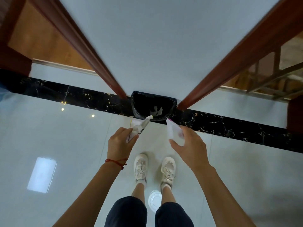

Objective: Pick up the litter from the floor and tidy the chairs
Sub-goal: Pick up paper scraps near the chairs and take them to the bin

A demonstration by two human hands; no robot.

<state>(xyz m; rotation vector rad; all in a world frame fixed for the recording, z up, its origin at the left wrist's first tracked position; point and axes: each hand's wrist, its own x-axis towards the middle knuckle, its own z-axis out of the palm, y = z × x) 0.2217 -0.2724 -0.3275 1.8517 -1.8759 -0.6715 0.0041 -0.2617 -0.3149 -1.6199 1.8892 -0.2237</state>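
A black bin (170,104) with a dark liner stands on the floor against the white wall, and pale scraps of litter lie inside it. My left hand (120,143) grips a crumpled white wrapper (141,126) whose tip reaches over the bin's near rim. My right hand (190,145) holds a clear plastic packet (172,131) between thumb and fingers, just short of the bin. No chair is in view.
Reddish wooden door frames (91,51) (237,53) rise on both sides of the wall panel. A black marble strip (65,94) crosses the glossy white floor tiles. My two feet in white sneakers (141,166) stand behind the bin.
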